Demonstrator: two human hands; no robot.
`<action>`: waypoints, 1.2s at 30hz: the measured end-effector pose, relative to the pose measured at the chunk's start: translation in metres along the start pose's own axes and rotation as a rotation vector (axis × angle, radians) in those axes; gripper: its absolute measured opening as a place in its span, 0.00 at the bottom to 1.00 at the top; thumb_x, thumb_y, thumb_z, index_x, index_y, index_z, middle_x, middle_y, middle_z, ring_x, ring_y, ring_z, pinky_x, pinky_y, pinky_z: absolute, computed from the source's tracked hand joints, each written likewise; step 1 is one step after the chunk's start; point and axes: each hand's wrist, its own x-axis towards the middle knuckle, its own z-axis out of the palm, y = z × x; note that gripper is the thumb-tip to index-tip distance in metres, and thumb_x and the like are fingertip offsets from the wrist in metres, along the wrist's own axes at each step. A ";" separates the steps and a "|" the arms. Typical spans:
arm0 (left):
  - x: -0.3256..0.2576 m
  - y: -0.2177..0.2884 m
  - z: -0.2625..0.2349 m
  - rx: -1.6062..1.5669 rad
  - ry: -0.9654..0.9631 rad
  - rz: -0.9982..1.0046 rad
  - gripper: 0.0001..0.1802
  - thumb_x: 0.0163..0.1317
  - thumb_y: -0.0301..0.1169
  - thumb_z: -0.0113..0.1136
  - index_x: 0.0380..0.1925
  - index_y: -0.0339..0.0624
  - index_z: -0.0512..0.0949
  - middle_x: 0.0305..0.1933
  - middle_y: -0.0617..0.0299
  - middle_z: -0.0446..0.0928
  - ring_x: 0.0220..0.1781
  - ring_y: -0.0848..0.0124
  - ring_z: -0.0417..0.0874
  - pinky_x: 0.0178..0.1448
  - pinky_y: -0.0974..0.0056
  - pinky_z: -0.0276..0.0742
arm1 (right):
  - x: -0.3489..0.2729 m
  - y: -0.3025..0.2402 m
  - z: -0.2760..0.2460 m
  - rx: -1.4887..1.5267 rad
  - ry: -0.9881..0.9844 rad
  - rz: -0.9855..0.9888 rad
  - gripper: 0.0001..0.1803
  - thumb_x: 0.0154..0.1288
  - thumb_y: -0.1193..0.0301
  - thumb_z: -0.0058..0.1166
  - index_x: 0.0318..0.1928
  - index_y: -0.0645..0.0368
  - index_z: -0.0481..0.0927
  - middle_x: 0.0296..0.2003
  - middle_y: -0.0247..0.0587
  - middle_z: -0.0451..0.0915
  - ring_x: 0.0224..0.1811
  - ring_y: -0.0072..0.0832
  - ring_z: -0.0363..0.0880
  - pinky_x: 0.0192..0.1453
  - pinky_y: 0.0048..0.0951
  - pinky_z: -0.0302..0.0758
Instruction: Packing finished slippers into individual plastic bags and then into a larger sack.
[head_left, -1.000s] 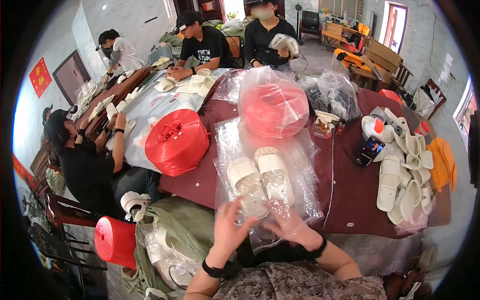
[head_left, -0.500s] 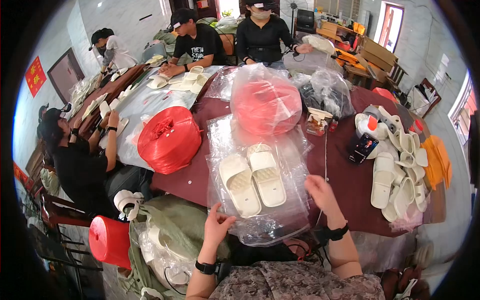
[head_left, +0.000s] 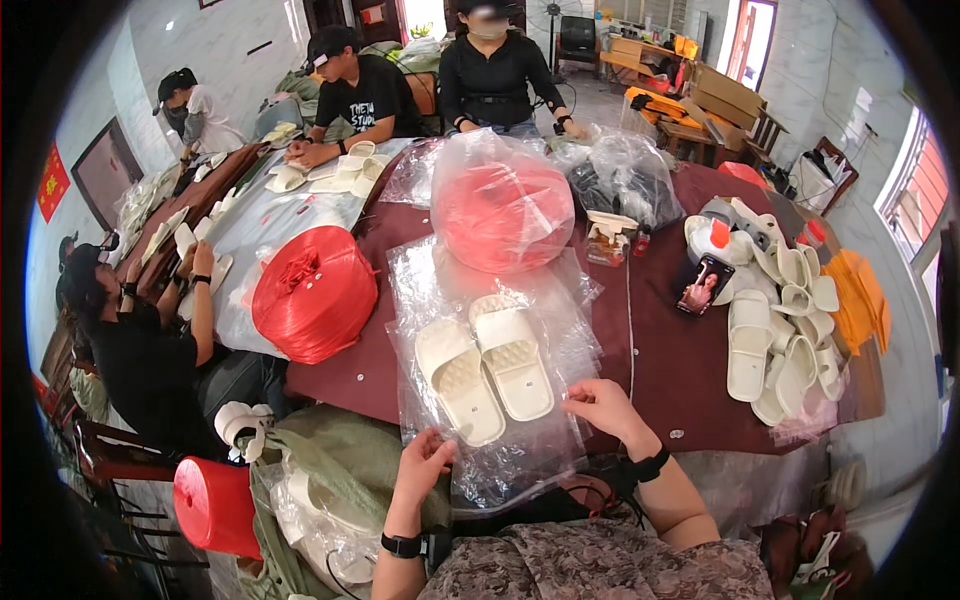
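A pair of cream slippers (head_left: 462,400) lies side by side on a stack of clear plastic bags (head_left: 510,465), toes pointing away from me. My left hand (head_left: 425,465) is at the bags' near left edge, beside the left slipper's heel. Its fingers are bent, with a gap between thumb and forefinger. At the right edge, close to the other slipper's heel, my right hand (head_left: 605,410) has its thumb and fingertips together on the clear film. Neither hand touches a slipper.
A bagged pink-red roll (head_left: 503,215) stands beyond the slippers, a red twine roll (head_left: 315,293) to the left. On the right are a phone (head_left: 704,285), a heap of slippers (head_left: 795,345) and orange material (head_left: 860,300). Several people work around the tables.
My right hand has come in toward the slippers, its fingertips drawing together at the bags' edge. My left hand's fingers have curled closer. The view has shifted slightly; the slippers lie as before.
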 end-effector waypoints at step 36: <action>-0.030 0.045 -0.017 -0.004 0.017 -0.068 0.04 0.63 0.23 0.57 0.38 0.36 0.77 0.34 0.65 0.81 0.37 0.78 0.79 0.41 0.73 0.73 | -0.013 -0.018 -0.008 0.576 -0.116 0.138 0.12 0.70 0.70 0.52 0.49 0.60 0.68 0.31 0.36 0.77 0.28 0.20 0.78 0.27 0.20 0.73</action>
